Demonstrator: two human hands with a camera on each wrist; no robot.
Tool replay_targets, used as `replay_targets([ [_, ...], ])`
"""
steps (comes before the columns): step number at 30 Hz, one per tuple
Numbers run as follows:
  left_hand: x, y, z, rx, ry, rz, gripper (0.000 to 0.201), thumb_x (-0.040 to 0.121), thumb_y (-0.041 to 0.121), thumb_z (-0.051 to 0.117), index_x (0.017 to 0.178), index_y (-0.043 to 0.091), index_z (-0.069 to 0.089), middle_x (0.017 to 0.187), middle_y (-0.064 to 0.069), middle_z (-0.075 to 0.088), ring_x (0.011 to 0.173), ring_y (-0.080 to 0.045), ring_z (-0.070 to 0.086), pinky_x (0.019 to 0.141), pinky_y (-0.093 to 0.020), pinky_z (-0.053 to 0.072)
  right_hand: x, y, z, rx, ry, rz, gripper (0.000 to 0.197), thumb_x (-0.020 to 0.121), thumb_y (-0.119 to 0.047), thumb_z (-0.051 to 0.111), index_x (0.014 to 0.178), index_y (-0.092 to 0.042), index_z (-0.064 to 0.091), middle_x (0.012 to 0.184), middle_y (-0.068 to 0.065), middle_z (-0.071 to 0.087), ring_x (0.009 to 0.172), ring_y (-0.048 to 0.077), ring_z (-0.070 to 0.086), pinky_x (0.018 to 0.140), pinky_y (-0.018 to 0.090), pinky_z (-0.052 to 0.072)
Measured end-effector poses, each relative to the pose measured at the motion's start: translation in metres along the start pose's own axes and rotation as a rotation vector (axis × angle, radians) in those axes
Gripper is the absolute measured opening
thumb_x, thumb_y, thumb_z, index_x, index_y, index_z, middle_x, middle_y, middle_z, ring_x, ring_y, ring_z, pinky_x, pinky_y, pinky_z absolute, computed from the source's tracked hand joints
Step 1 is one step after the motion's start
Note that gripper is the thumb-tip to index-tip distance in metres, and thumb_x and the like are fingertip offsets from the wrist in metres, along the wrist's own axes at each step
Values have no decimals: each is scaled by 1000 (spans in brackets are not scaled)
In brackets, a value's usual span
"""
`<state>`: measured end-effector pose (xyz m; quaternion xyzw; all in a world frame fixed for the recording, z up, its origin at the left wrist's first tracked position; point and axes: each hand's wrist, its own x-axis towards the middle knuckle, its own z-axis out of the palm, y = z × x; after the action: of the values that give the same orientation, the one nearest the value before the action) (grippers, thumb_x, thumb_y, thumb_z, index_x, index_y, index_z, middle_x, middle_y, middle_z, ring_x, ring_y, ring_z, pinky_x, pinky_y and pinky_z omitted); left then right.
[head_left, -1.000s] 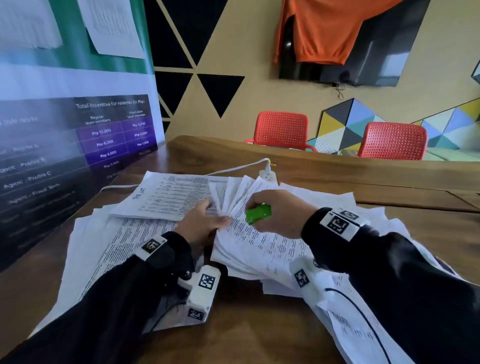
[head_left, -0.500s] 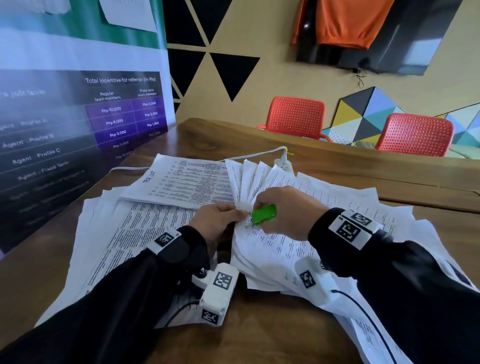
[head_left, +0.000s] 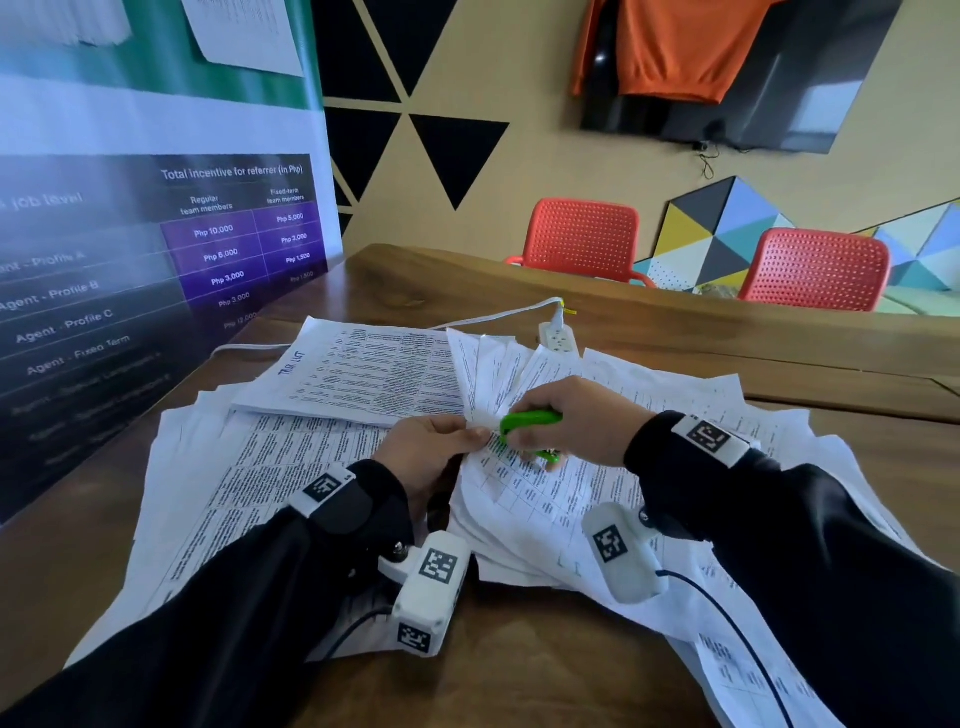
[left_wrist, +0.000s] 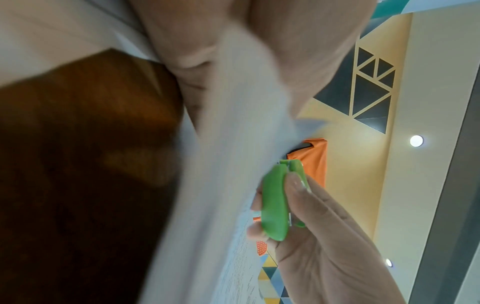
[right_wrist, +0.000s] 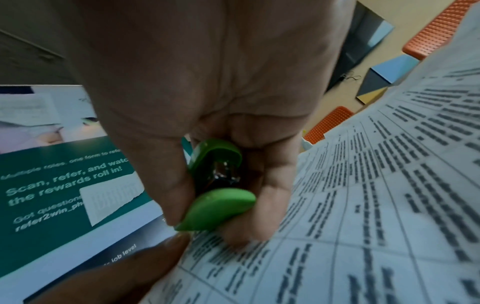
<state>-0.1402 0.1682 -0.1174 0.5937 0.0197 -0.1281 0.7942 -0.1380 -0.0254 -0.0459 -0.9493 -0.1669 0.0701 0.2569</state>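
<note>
My right hand (head_left: 561, 426) grips a small green stapler (head_left: 530, 420), also seen close in the right wrist view as the stapler (right_wrist: 218, 185) and in the left wrist view as the stapler (left_wrist: 275, 203). Its nose sits at the corner of a fanned stack of printed sheets (head_left: 524, 499). My left hand (head_left: 436, 452) pinches that same corner of the sheets (left_wrist: 233, 144) between thumb and fingers, right beside the stapler. The stack rests on the wooden table (head_left: 519, 675).
More printed papers (head_left: 353, 374) are spread over the table to the left and right. A white power strip (head_left: 558, 338) with its cable lies behind the papers. A tall banner (head_left: 156, 234) stands at the left. Two red chairs (head_left: 582, 239) stand past the table's far edge.
The stapler's nose has moved closer to the pinched corner of the stack. My left hand has shifted its pinch slightly along that corner.
</note>
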Motion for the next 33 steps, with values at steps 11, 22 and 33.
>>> replay_targets([
  [11, 3, 1, -1, 32, 0, 4, 8, 85, 2, 72, 91, 0, 77, 98, -24, 75, 84, -34, 73, 85, -43, 58, -17, 13, -3, -236, -161, 13, 30, 83, -46, 75, 105, -26, 68, 97, -15, 63, 87, 2, 59, 82, 26, 48],
  [22, 5, -3, -4, 54, -17, 45, 35, 75, 15, 83, 100, -6, 73, 109, -36, 67, 90, -35, 65, 101, -57, 50, 2, -12, 11, -349, 96, -249, 9, 94, -32, 60, 100, -34, 67, 93, -13, 69, 88, 12, 65, 78, 39, 57],
  [33, 6, -5, -6, 190, 2, 72, 30, 79, 24, 82, 84, -3, 70, 79, -14, 55, 72, -26, 46, 71, -34, 42, 3, -41, 19, -763, 66, -184, 22, 99, -31, 42, 101, -17, 59, 93, -2, 65, 82, 23, 63, 73, 37, 54],
])
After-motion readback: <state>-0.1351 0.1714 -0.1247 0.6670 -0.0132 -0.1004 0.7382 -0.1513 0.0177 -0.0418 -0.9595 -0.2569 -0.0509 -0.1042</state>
